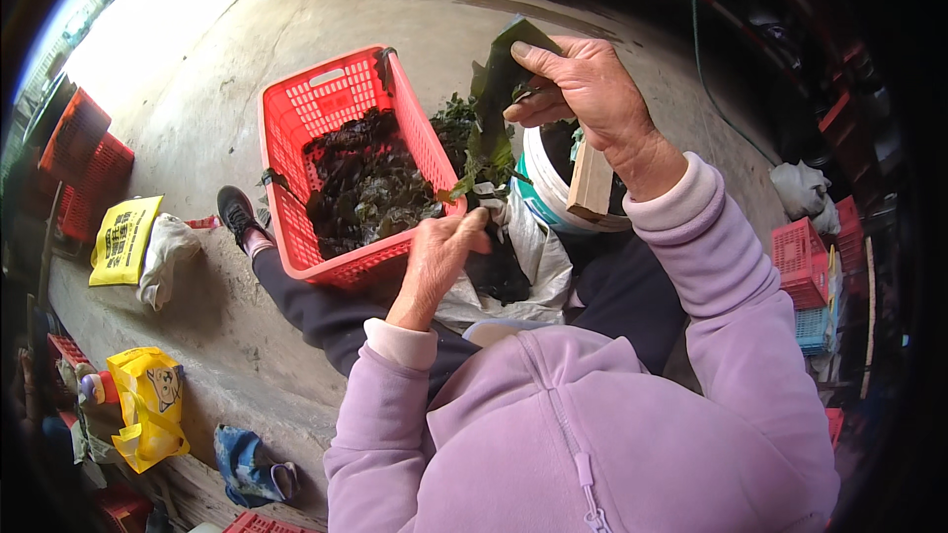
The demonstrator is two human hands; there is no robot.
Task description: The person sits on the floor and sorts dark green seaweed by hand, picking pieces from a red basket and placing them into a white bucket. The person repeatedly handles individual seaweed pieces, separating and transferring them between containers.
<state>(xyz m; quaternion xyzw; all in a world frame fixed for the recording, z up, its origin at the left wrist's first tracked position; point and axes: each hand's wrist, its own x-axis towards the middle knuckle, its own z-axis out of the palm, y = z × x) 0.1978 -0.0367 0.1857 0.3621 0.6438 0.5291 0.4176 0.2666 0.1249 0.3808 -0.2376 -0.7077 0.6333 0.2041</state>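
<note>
My right hand point(592, 89) is raised, with thumb and fingers closed on the top of a long dark-green seaweed frond point(491, 109). The frond hangs down with a ragged lower edge, close to my left hand point(439, 262). The left fingers are curled together beside the basket's near corner; what they grip is hidden. In front of me to the left, a red plastic basket point(432, 143) holds a heap of wet dark seaweed point(370, 183). Below the frond lies an opened white woven sack point(543, 262) with dark material in it.
A white bucket point(538, 163) with a wooden block point(591, 183) across its rim stands at the right. More green seaweed point(452, 128) lies behind the basket. On the left floor are a yellow packet point(123, 240), a yellow bag point(148, 410) and a blue cloth point(252, 466). Red crates point(800, 262) stand right.
</note>
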